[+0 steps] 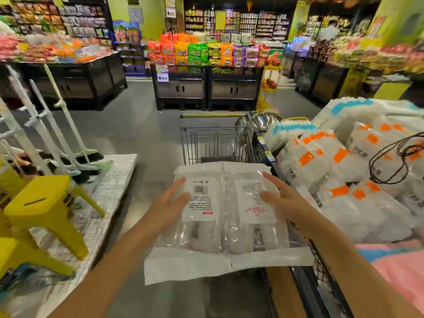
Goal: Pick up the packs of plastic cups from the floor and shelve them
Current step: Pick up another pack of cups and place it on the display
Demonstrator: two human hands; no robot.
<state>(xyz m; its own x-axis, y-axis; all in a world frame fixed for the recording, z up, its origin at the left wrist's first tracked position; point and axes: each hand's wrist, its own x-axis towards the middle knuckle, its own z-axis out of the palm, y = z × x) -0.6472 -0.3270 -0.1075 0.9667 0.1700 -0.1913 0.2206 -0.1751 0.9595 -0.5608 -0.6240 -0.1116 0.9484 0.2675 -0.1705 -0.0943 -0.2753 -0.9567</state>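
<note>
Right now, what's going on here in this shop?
A person is holding a clear pack of plastic cups flat in front of them, the left hand on one side and the right hand on the other. To their right is a shelf already piled with similar packs with orange labels, so this one looks headed there but is not yet placed. A wire shopping cart stands just ahead, and yellow stools sit on the left.

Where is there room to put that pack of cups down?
Bare floor lies between the yellow stool and the cart. The shelf on the right is crowded with cup packs, leaving no clear gap.
</note>
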